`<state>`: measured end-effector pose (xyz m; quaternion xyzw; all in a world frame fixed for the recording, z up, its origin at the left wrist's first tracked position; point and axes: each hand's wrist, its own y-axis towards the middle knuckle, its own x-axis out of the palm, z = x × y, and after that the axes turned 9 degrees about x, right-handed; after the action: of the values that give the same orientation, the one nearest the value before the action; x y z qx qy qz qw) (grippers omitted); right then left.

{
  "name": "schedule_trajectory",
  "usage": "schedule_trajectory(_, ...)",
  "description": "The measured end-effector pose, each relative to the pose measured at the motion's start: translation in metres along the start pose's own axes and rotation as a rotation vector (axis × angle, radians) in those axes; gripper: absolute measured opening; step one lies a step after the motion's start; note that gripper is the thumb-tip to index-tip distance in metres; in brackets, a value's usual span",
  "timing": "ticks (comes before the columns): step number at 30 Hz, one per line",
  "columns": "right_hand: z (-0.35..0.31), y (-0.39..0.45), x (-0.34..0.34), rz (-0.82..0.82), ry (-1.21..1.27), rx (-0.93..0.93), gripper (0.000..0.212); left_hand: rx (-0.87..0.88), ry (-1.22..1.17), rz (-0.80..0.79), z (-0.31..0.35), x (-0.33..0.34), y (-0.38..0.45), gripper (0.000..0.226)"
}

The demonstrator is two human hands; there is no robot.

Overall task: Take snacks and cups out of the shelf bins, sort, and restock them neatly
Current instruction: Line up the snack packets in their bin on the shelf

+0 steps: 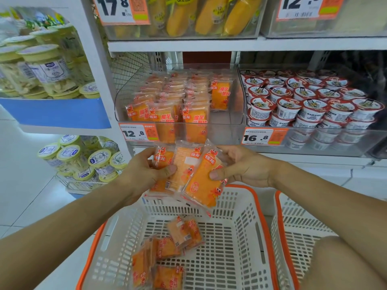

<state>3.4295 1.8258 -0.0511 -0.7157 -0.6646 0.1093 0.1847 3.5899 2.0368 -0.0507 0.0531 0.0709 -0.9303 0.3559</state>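
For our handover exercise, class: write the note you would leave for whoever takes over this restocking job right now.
Left hand: its grip is on several orange snack packets, fanned out above the basket.
Right hand: grip on the same bunch from the other side.
Clear bin: packets stand in rows on its left and centre; front right is bare.
White basket: a few loose packets lie in it.
Cup bin: full of stacked cups.
Done: most packets are in the bin.
Left: place the held bunch, then the basket's packets.
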Motion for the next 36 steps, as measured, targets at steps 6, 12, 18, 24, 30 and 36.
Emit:
schedule_trajectory(6, -0.001, 0.002, 0.007, 0.005, 0.054, -0.045, 0.056, 0.053, 0.126, 0.044, 0.0, 0.0, -0.001, 0.047)
schedule_trajectory(12, 0.0, 0.004, 0.007, 0.005, 0.115, -0.056, 0.05, -0.05, 0.069, -0.041, 0.001, 0.001, -0.001, 0.065)
schedule_trajectory(18, 0.003, 0.007, 0.007, -0.046, 0.142, -0.044, 0.035, -0.067, 0.091, -0.019, 0.002, 0.006, -0.004, 0.026)
schedule_trajectory(24, -0.001, 0.007, 0.011, 0.0, 0.15, -0.117, 0.052, -0.071, -0.021, -0.064, 0.011, 0.008, -0.004, 0.033)
schedule_trajectory(30, -0.002, 0.008, 0.018, -0.019, 0.187, -0.144, 0.054, -0.071, -0.005, -0.092, 0.006, 0.009, -0.009, 0.05)
schedule_trajectory(36, -0.001, 0.007, 0.015, -0.031, 0.167, -0.125, 0.055, -0.092, 0.004, -0.047, 0.007, 0.004, -0.005, 0.063)
